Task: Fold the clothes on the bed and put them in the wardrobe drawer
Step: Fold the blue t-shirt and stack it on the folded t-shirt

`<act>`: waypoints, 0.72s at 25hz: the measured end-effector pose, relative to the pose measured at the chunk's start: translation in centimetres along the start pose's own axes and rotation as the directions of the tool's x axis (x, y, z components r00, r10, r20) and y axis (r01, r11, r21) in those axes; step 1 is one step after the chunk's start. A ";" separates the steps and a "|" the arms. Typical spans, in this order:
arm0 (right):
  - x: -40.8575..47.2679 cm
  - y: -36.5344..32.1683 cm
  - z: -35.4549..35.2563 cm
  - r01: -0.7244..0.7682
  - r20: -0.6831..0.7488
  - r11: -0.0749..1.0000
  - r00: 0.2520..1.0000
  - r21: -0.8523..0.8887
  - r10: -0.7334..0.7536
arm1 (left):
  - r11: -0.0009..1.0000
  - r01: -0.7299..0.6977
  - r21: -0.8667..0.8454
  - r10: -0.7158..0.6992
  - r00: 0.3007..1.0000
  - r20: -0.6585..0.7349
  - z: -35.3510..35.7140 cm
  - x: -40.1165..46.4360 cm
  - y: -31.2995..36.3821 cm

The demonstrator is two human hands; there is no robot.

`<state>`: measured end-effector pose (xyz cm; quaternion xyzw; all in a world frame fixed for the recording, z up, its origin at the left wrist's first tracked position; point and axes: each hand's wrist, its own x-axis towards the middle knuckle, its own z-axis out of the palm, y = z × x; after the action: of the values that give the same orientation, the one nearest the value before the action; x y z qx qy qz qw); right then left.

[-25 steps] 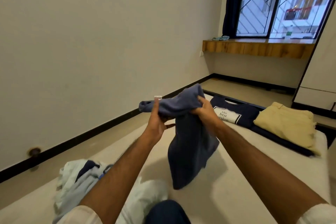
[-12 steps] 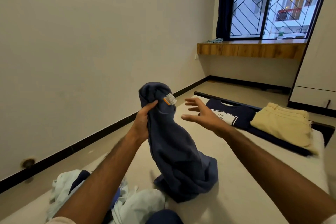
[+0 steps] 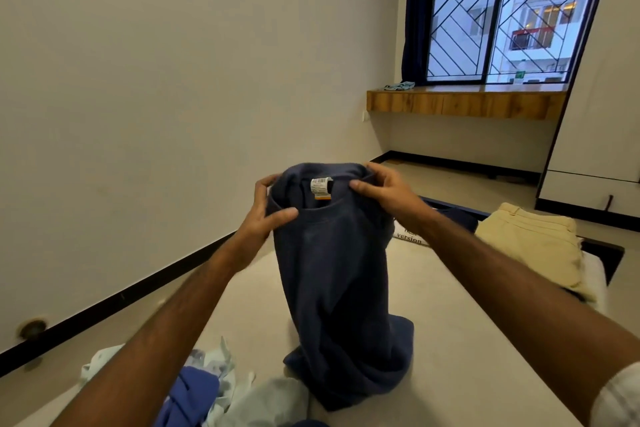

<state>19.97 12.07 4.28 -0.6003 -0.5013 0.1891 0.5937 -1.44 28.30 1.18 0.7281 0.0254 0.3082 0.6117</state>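
— Now, why hold the dark blue knit sweater (image 3: 332, 274) up by its neck like that?

— So it hangs straight. The left hand (image 3: 266, 210) pinches the collar at nine o'clock, the right hand (image 3: 384, 192) at three, label facing us; the hem pools on the cream mattress of the bed (image 3: 450, 340).

— And the rest?

— Folded beige trousers (image 3: 530, 243) at two o'clock; a pale unfolded heap (image 3: 221, 388) at seven, likely next.
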 end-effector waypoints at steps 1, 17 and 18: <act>0.2 -1.6 -0.7 -0.021 0.060 0.998 0.998 -0.053 0.025 | 0.990 0.002 0.140 -0.012 0.997 0.071 -0.3 0.3 0.0; -0.6 -5.9 -8.2 -0.104 0.337 0.875 0.896 -0.472 0.289 | 0.766 -0.135 0.629 0.163 0.987 0.014 -0.6 3.6 3.0; -0.7 -6.2 -8.7 -0.132 0.353 0.846 0.868 -0.516 0.351 | 0.680 -0.160 0.715 0.105 0.987 0.120 -1.0 3.7 4.1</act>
<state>24.44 5.66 11.56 -0.7295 -0.5695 0.2641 0.2716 -0.28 29.67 6.46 0.9199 0.0707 0.2914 0.2525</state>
